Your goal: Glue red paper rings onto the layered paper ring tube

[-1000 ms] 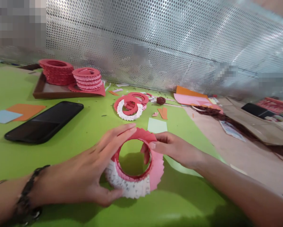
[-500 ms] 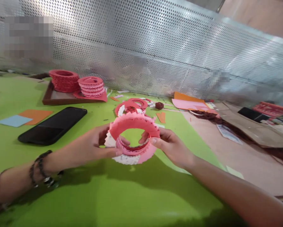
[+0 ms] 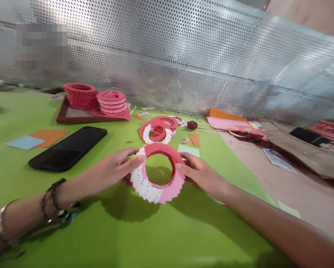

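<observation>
Both my hands hold a paper ring [image 3: 158,190] with a pleated red, pink and white rim, tilted up a little above the green table [image 3: 105,230]. My left hand [image 3: 115,169] pinches its left edge between thumb and fingers. My right hand [image 3: 199,175] grips its right edge, thumb on the front face. Through the ring's hole I see the green surface.
A black phone [image 3: 68,147] lies to the left, with blue and orange paper cards [image 3: 35,139] beyond it. A brown tray [image 3: 74,115] holds two stacks of red rings [image 3: 96,97]. More loose rings [image 3: 157,130] and paper scraps lie behind. A perforated metal screen [image 3: 200,56] backs the table.
The ring was down by the table, then raised and tipped flat towards me, and is now lowered again and turned to face me. Both hands stayed on it.
</observation>
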A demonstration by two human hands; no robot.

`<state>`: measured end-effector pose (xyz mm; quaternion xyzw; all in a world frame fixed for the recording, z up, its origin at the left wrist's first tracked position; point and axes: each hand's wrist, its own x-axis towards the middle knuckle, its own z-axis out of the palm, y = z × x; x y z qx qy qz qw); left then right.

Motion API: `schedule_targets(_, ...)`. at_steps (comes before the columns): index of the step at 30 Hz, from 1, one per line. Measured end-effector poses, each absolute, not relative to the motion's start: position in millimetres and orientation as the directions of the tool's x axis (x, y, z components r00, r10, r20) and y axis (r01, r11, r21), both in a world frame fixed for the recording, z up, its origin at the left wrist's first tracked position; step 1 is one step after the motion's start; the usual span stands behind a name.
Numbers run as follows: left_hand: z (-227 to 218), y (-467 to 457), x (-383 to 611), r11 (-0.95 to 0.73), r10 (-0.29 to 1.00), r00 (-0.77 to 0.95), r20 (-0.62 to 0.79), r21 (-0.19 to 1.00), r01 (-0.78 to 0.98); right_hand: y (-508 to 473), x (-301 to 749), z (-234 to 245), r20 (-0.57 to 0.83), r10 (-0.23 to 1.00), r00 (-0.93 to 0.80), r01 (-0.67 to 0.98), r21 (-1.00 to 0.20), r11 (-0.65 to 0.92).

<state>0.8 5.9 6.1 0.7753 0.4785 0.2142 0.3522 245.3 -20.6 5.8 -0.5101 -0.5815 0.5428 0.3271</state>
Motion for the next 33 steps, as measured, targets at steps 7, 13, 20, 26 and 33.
schedule_targets(7,-5.6,3.8,-10.8,-0.436,0.83,0.557,-0.026,0.592,0.678,-15.5,263.6,11.3,-0.042,0.954,-0.297,0.657,-0.734,0.172)
schedule_targets(13,-13.0,4.1,-5.6,-0.408,0.844,0.536,-0.01,0.636,0.655,-17.4,259.9,11.5,0.018,0.906,-0.423,0.66,-0.678,0.322)
schedule_targets(20,-17.8,9.1,-9.2,-0.54,0.788,0.61,0.087,0.573,0.616,-17.8,260.9,11.9,-0.044,0.865,-0.5,0.637,-0.695,0.333)
schedule_targets(26,-23.0,5.1,-12.6,-0.472,0.84,0.54,0.053,0.561,0.68,-17.0,262.6,12.4,-0.058,0.839,-0.541,0.613,-0.71,0.347)
schedule_targets(33,-16.0,-0.1,-2.7,-0.508,0.833,0.544,0.1,0.529,0.68,-16.2,263.7,12.1,-0.059,0.825,-0.562,0.631,-0.675,0.382)
